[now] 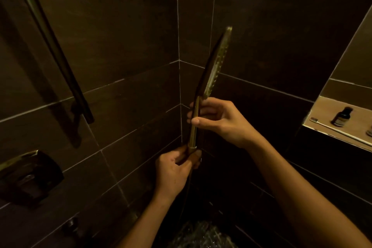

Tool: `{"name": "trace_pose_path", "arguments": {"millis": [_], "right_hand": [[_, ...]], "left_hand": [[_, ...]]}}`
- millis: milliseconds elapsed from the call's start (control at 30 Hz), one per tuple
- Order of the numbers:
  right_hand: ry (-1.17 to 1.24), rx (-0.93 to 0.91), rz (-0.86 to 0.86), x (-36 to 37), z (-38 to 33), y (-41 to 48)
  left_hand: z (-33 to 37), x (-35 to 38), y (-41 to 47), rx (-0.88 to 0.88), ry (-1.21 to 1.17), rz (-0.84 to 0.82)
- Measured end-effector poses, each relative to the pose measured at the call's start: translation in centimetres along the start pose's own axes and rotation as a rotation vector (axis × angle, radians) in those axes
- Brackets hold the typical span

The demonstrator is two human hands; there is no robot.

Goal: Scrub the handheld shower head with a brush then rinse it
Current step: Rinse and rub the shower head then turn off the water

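Note:
A gold handheld shower head (pixel 216 62) stands nearly upright in front of the tiled corner, seen edge-on, its nozzle face turned right. My right hand (pixel 219 121) grips the upper part of its thin handle (pixel 194 127), just below the head. My left hand (pixel 175 169) holds the bottom end of the handle, where the hose (pixel 186 193) drops away. A white toothbrush (pixel 338 130) lies on the wall niche shelf at the right, apart from both hands.
A small dark bottle (pixel 341 117) stands in the niche (pixel 322 133) beside the toothbrush. A slide rail (pixel 52 46) runs down the left wall, with a mixer plate (pixel 28 177) and a round knob (pixel 71 225) below it. The floor (pixel 201 235) looks wet.

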State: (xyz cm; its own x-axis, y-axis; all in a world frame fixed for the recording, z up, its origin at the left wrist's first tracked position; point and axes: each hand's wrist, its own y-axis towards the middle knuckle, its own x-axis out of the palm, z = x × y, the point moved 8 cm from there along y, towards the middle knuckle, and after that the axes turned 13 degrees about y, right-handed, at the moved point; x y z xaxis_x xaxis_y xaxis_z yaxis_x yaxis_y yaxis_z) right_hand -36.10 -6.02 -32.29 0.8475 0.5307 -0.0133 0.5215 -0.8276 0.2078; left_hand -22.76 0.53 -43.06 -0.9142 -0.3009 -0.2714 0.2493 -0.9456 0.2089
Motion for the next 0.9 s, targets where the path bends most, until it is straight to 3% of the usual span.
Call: {"name": "trace_pose_path", "arguments": {"millis": [167, 300, 467, 700, 900], "right_hand": [[-0.153, -0.078, 0.167, -1.0, 0.0, -0.2], [-0.177, -0.078, 0.069, -0.5, -0.4, -0.3], [0.027, -0.003, -0.061, 0.5, -0.3, -0.4], [-0.214, -0.168, 0.174, -0.3, -0.5, -0.3], [-0.077, -0.004, -0.093, 0.7, -0.3, -0.2]], "left_hand": [[-0.3, -0.1, -0.5, 0.015, 0.067, 0.029], [0.0, -0.1, -0.7, 0.043, 0.065, -0.026], [0.3, -0.2, -0.7, 0.055, 0.041, -0.055], [0.8, -0.1, -0.7, 0.07, 0.113, 0.023], [0.8, -0.1, -0.7, 0.034, 0.057, 0.001]]}}
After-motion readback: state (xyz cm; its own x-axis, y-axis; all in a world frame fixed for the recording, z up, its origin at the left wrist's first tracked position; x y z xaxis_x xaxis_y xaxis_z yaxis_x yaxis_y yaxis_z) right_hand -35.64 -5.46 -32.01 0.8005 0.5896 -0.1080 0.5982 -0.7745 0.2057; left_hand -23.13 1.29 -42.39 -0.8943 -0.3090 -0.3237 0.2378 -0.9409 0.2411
